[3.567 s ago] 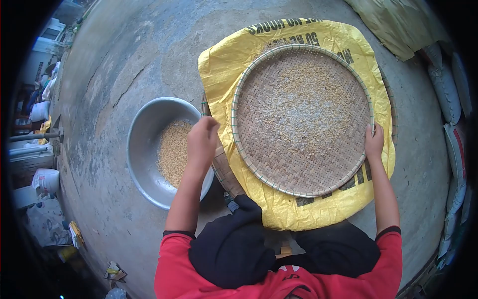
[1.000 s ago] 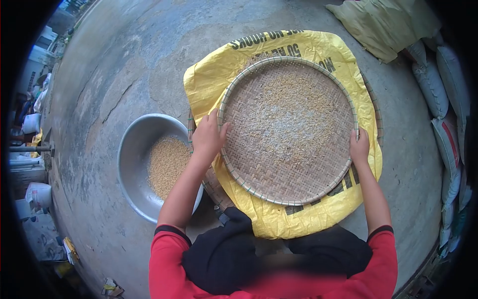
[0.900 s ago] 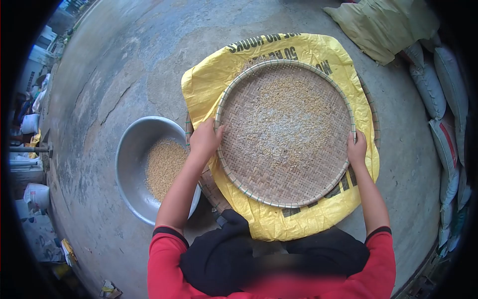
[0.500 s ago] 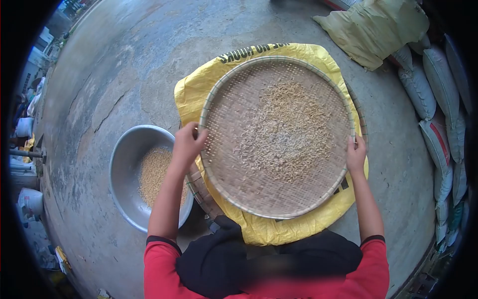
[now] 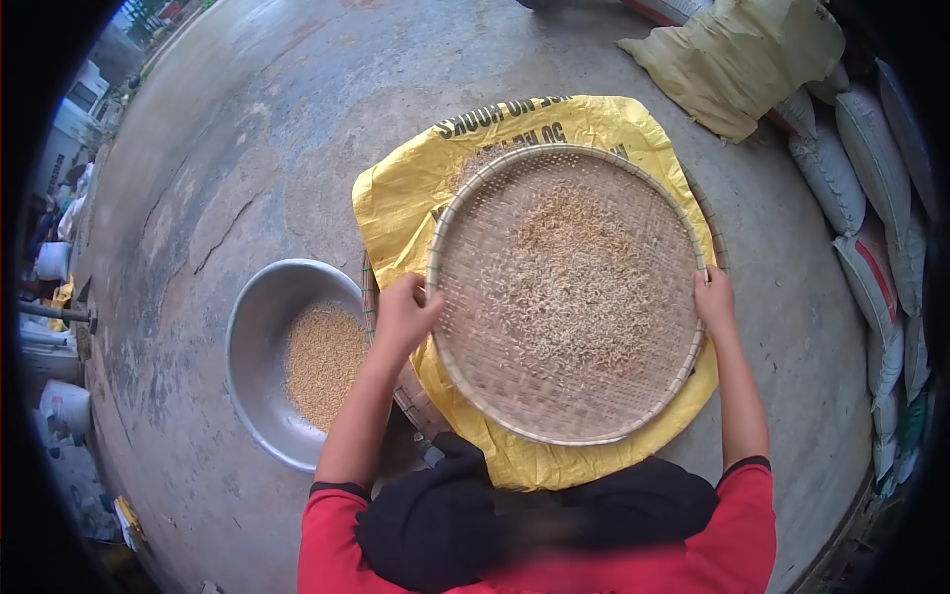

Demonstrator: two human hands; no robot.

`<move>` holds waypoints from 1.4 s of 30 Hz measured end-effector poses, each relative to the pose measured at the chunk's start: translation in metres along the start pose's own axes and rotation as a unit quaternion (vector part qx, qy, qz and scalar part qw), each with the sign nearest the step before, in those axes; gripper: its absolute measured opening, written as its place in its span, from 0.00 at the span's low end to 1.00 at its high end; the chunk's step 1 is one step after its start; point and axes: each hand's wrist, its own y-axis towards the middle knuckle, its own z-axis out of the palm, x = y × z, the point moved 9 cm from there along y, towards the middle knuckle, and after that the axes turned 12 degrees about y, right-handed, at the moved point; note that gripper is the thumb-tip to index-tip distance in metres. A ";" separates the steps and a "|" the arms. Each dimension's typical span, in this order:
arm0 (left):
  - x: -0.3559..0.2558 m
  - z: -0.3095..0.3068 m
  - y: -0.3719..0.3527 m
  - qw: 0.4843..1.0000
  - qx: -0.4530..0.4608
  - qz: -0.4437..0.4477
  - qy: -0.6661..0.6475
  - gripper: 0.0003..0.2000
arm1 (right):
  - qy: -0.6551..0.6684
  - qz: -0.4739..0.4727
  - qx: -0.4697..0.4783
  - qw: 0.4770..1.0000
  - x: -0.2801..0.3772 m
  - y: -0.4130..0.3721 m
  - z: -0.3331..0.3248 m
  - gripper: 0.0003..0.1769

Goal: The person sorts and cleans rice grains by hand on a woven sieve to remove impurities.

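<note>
A round woven winnowing basket (image 5: 485, 366) is held up in front of me by its rim. My left hand (image 5: 407, 315) grips the left side of that rim, and my right hand (image 5: 714, 299) grips the right side; some fingertips are hidden behind it. Pale unhusked-looking grain (image 5: 584, 287) lies spread over the basket's middle, more golden toward the far side and whiter nearer me. Below the basket lies a yellow printed sack (image 5: 396, 218), over another woven tray (image 5: 371, 297) that shows only at its edges. Some small grains rest on the sack beyond the basket's far left rim.
To my left stands a metal basin (image 5: 255, 327) partly filled with golden grain (image 5: 325, 366). Several full white sacks (image 5: 829, 178) are stacked along the right, with a crumpled yellowish sack (image 5: 737, 64) on top. Buckets (image 5: 65, 406) and clutter line the far left.
The basket has come nearer and lower, looking smaller, with its left rim shifted right along with my left hand. More of the yellow sack's far part shows. The grain has shifted within the basket.
</note>
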 end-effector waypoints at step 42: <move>-0.130 0.172 0.024 0.871 0.099 0.425 0.225 0.31 | 0.002 -0.083 -0.005 0.997 0.001 -0.023 0.046 0.17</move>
